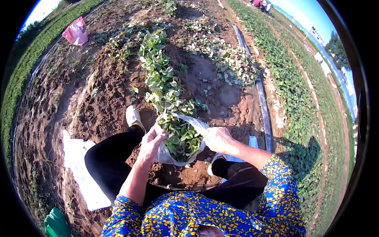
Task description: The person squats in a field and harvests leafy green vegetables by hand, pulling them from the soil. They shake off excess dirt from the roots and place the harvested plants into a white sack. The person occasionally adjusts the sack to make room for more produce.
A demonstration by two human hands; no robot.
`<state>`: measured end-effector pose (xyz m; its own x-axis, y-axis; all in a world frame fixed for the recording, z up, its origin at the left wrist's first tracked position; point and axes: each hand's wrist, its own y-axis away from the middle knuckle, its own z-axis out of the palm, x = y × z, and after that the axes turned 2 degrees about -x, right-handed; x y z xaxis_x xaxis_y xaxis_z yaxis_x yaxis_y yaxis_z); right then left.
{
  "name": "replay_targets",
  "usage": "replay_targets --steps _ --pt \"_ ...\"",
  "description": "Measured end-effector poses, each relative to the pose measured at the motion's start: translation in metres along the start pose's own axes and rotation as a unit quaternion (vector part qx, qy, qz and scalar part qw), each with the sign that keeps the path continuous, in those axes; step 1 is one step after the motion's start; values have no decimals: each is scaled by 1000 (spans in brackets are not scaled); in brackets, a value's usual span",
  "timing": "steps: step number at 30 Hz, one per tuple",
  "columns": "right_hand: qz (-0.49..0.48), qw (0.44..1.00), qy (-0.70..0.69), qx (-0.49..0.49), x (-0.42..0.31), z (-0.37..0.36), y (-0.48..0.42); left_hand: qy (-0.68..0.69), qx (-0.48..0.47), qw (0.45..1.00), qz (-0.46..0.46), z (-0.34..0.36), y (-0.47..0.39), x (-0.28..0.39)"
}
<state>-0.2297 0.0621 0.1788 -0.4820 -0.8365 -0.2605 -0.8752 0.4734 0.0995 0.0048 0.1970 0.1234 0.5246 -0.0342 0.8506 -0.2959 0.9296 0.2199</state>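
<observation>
A thin translucent plastic bag (167,157) lies spread between my two hands, low over the soil between my feet. My left hand (152,142) pinches its left edge, fingers closed on the film. On the other side, my right hand (219,139) grips the right edge, where the film is drawn into a twisted strip. Leafy green plants (182,139) show within the loop of plastic; whether they are inside the bag or rooted under it, I cannot tell. A row of leafy plants (158,68) runs away from the bag.
White sheets (86,174) lie left of my leg, with green fabric (56,222) lower left. A pink bag (76,32) stands upper left. Blue material (253,142) lies by my right foot, near a dark plastic strip (262,100). Wilted plants (228,59) cover soil ahead. People (262,4) are far off.
</observation>
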Motion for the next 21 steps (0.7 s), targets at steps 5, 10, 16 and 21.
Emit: replay_targets --steps 5,10,16,21 --pt "-121 985 -109 58 -35 15 -1 -218 -146 956 -131 39 10 -19" --pt "58 948 -306 -59 -82 19 0 -55 -134 973 -182 50 25 -31" --pt "132 901 -413 27 -74 11 17 -305 -90 948 5 40 26 -4" --pt "105 875 -457 118 -103 -18 36 -340 -131 910 200 49 50 24"
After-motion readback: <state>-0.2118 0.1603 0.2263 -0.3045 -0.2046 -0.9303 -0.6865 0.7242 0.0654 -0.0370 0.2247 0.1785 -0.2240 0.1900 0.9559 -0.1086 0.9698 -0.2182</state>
